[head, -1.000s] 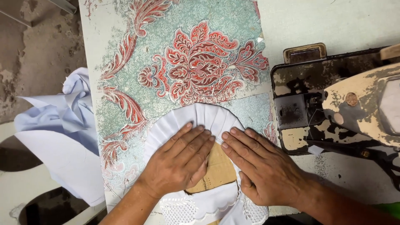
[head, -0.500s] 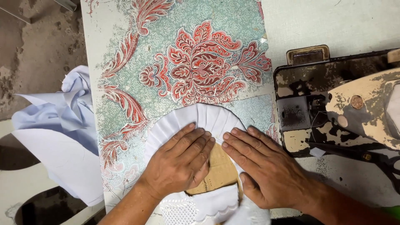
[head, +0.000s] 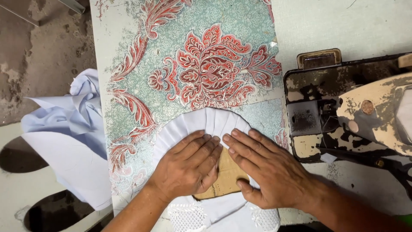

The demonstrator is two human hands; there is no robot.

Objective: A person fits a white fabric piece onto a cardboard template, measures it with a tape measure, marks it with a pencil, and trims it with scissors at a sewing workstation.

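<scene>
Pressing flat, fingers spread and holding nothing: left hand and right hand, barely shifted from a second ago, pinning pleated white cloth over brown card on patterned bench, beside worn iron.

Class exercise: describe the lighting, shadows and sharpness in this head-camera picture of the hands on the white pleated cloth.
Head view: soft, even light, no glare; faint shadows under the left hand and right hand on the white pleated cloth; centre sharp, slightly softer at the edges.
</scene>
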